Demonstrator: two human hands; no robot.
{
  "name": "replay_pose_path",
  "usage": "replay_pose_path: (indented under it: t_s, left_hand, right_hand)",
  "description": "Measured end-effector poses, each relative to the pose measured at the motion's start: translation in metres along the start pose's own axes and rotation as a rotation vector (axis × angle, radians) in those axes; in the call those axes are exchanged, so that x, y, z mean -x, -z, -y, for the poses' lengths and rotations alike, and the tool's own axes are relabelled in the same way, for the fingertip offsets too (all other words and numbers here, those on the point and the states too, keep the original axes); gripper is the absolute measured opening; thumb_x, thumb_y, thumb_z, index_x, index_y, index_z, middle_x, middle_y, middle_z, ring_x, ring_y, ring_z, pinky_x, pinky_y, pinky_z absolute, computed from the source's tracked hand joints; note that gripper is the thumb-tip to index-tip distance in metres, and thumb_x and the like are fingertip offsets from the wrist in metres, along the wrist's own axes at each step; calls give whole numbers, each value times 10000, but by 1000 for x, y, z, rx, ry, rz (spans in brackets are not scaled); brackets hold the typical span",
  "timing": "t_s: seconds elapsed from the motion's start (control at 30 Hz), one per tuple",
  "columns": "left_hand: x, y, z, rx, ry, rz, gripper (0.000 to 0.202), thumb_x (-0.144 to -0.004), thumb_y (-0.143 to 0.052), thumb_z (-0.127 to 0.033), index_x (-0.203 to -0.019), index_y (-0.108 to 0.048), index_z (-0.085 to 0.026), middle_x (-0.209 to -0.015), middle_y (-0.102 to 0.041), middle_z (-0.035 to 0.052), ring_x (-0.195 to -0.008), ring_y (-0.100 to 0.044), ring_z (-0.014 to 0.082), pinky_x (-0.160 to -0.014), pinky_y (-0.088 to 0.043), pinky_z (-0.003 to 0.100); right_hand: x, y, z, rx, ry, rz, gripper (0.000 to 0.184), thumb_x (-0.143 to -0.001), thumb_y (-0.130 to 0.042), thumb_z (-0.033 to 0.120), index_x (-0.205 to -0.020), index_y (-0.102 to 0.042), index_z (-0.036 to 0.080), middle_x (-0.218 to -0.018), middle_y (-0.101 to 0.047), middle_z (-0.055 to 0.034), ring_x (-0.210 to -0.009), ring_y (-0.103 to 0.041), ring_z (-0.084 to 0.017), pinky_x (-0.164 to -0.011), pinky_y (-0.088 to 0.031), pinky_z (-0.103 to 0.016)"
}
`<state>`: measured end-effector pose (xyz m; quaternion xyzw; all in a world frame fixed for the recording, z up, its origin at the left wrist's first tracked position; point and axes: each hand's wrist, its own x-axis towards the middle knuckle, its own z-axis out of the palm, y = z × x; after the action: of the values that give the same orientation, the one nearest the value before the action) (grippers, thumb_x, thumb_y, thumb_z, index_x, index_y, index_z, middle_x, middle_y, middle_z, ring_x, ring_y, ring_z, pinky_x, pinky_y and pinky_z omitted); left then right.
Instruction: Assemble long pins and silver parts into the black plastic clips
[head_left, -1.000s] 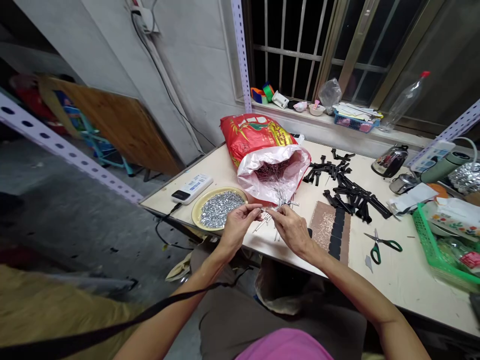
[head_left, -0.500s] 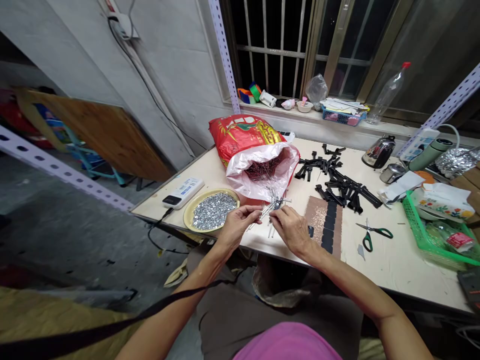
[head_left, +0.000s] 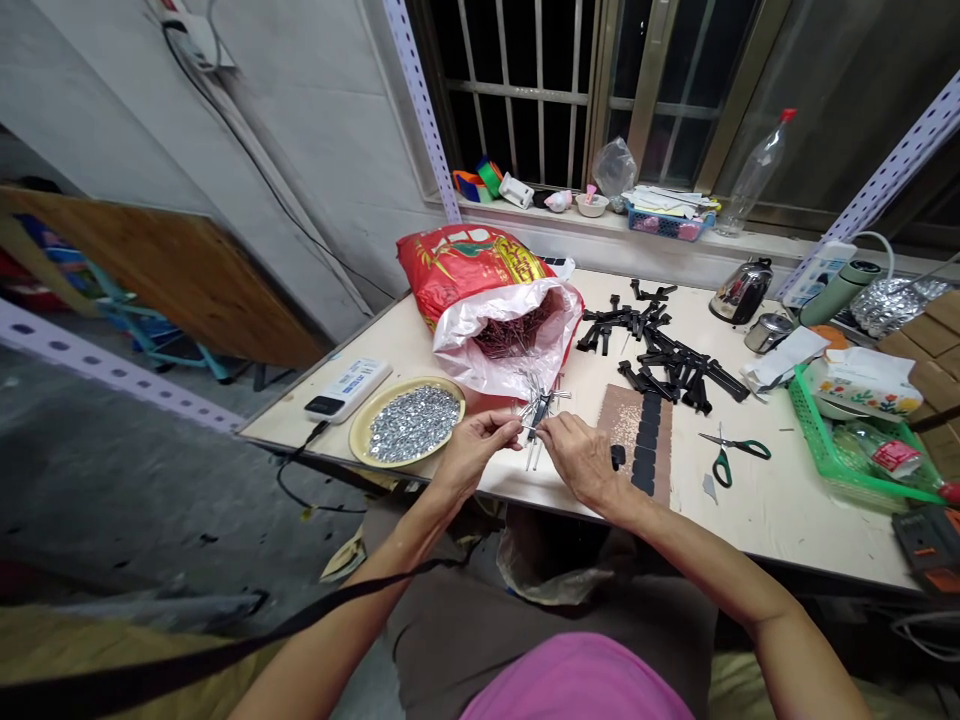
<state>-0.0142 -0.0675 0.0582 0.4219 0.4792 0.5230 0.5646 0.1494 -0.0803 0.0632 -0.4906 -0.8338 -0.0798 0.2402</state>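
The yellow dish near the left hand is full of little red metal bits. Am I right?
Not quite: the little metal bits are silver, not red. The head camera's view shows it. The yellow dish near the left hand is full of them, as you said.

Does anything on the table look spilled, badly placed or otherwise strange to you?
Mildly, yes. Thin metal rods lie crossed in a loose heap at the mouth of the red bag, as if spilled. The scissors lie with their blades open near a grey scrap, which seems untidy.
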Motion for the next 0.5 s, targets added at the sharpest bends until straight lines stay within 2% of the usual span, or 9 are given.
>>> replay_pose_path:
  t_s: [0.13, 0.27, 0.5]
  left_hand:
    - [-1, -3, 1, 13, 8, 15, 467, -451, -832, -501, -677, -666, -128, -617, -645, 3, -516, -571, 110, -599, -500, 284]
    - [-1, -7, 3, 17, 10, 14, 439, -453, -838, -480, -664, -671, -133, -606, -643, -1, -508, -566, 105, -581, -499, 275]
    - [1, -10, 7, 5, 23, 32, 431, -459, -834, -476, -669, -677, -133, -580, -621, -11, -503, -554, 104, -577, -494, 275]
  right_hand:
    - [3, -3, -2, -24, -3, -23, 115, -930, -525, 258, -914, -619, 193, -831, -655, -32, -744, -588, -133, -580, -368, -233]
    - [6, -6, -5, 31, 10, -35, 188, -947, -490, 247, -819, -617, 193, -765, -629, -38, -720, -573, -142, -585, -354, -250]
    - [7, -3, -8, -1, -12, 9, 169, -937, -508, 248, -831, -629, 196, -779, -629, -41, -726, -570, -142, -584, -355, -247]
